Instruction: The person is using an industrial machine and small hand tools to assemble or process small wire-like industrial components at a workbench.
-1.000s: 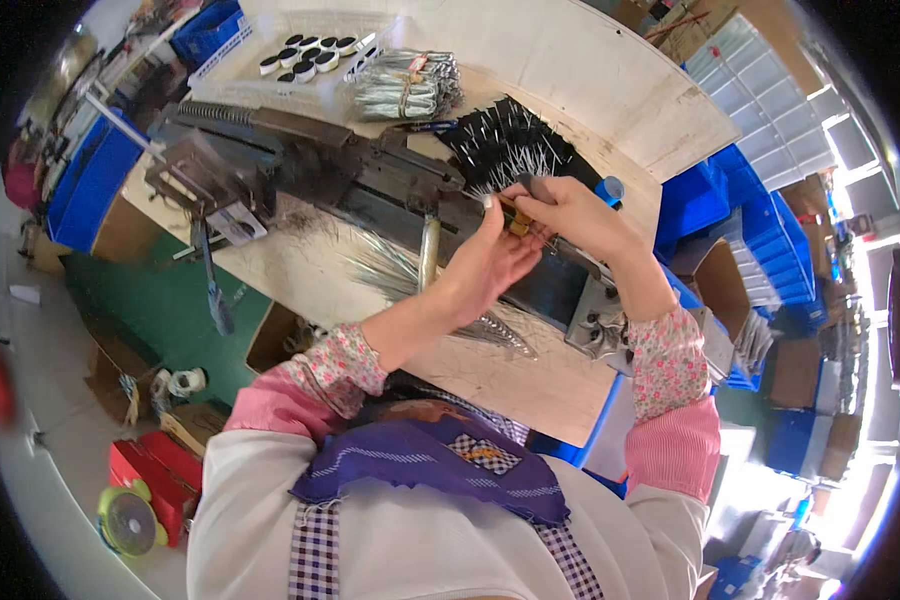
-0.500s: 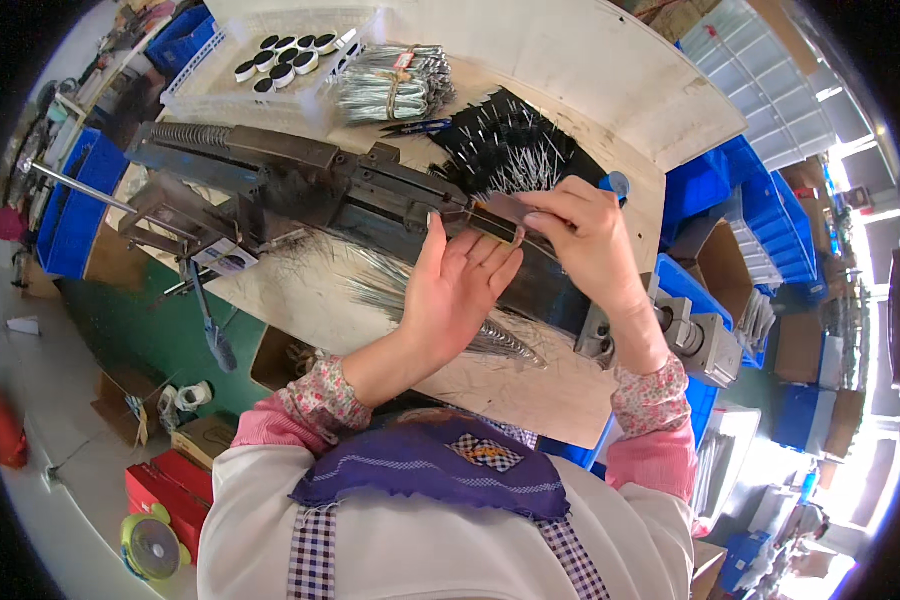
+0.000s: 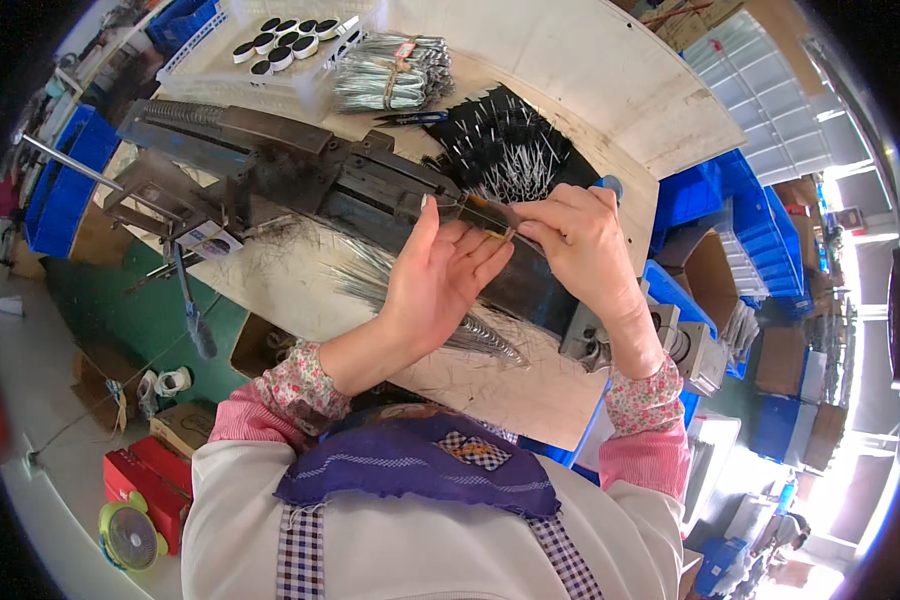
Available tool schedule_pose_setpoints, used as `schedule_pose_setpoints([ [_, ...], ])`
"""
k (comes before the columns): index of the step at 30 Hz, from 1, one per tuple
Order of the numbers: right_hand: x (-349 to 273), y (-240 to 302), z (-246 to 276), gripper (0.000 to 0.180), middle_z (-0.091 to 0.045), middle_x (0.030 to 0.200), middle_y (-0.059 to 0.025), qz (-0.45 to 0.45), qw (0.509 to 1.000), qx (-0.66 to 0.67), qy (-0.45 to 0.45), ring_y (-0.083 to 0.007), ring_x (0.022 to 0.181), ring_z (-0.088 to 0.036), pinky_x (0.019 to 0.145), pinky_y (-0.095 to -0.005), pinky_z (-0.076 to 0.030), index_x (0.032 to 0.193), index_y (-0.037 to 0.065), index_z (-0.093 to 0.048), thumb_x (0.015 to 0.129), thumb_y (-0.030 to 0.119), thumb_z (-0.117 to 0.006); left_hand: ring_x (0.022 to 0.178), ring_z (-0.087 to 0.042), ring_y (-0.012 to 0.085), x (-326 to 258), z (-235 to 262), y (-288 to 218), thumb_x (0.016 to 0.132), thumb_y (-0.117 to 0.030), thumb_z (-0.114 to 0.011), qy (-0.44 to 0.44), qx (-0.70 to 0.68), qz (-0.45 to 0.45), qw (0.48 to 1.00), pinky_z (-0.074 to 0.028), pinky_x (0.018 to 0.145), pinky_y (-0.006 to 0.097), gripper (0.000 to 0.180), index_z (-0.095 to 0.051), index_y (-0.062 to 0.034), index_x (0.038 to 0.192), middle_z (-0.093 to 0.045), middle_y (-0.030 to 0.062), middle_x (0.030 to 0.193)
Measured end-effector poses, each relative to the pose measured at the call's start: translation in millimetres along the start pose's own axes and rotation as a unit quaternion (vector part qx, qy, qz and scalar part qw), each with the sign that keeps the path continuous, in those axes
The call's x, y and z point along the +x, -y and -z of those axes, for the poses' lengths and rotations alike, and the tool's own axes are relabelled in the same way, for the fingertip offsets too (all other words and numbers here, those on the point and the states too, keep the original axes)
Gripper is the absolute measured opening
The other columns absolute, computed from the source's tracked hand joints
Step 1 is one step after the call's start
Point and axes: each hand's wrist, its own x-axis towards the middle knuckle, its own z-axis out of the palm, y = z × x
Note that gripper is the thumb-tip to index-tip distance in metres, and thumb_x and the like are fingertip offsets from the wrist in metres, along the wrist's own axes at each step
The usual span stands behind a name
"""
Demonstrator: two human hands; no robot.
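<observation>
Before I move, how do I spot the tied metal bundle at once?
Find the long dark machine lying across the wooden table. Beyond it, just right of the white plastic basket, lies the bundle. It is silver and tied round its middle, unlike the loose silver pieces to its right.

A workshop: metal machine (image 3: 355, 178) on a bench (image 3: 540, 395), blue bins (image 3: 775, 235)
</observation>
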Motion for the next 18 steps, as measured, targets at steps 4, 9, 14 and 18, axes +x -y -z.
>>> schedule_pose_setpoints([
  [4,-2.4,-9.0,2.7,0.012,-0.058,0.072,-0.0024,0.017,1.000,0.009,-0.022,-0.0212,0.074,-0.058,0.076,-0.0362,-0.036,0.086,0.012,-0.071,0.074,0.010,-0.069,0.126,-0.043,0.0283,3.6,-2.0,1.3,0.097,-0.056,-0.031,0.007,0.007,0.012,1.000,-0.029,0.113,0.041,0.072,-0.039,0.0072,0.130,-0.047,0.0173,0.130],
  [9,-5.5,16.7,-8.6,0.014,-0.060,0.076,-0.0032,0.079,0.995,-0.005,-0.064,-0.0220,0.075,-0.059,0.078,-0.0356,-0.038,0.089,0.012,-0.070,0.076,0.011,-0.067,0.128,-0.042,0.0284,2.0,2.4,2.0,0.097,-0.057,-0.030,0.004,-0.012,0.009,1.000,-0.028,0.113,0.042,0.072,-0.038,0.0056,0.131,-0.047,0.0168,0.132],
  [14,0.1,-6.7,-0.7,0.012,-0.060,0.072,-0.0038,-0.040,0.994,0.097,-0.027,-0.0215,0.076,-0.060,0.078,-0.0354,-0.038,0.088,0.011,-0.071,0.077,0.012,-0.068,0.128,-0.042,0.0276,-4.7,3.4,0.1,0.096,-0.058,-0.031,-0.012,0.044,-0.017,0.999,-0.027,0.113,0.041,0.073,-0.039,0.0052,0.132,-0.047,0.0159,0.133],
  [18,0.0,-5.6,0.8,0.016,-0.055,0.064,-0.0088,0.003,0.996,0.087,-0.025,-0.0210,0.057,-0.053,0.055,-0.0324,-0.040,0.086,0.003,-0.071,0.070,0.001,-0.072,0.127,-0.043,0.0265,-4.4,3.2,0.5,0.096,-0.058,-0.032,-0.022,0.041,-0.015,0.999,-0.027,0.113,0.039,0.073,-0.039,0.0054,0.132,-0.047,0.0159,0.133],
])
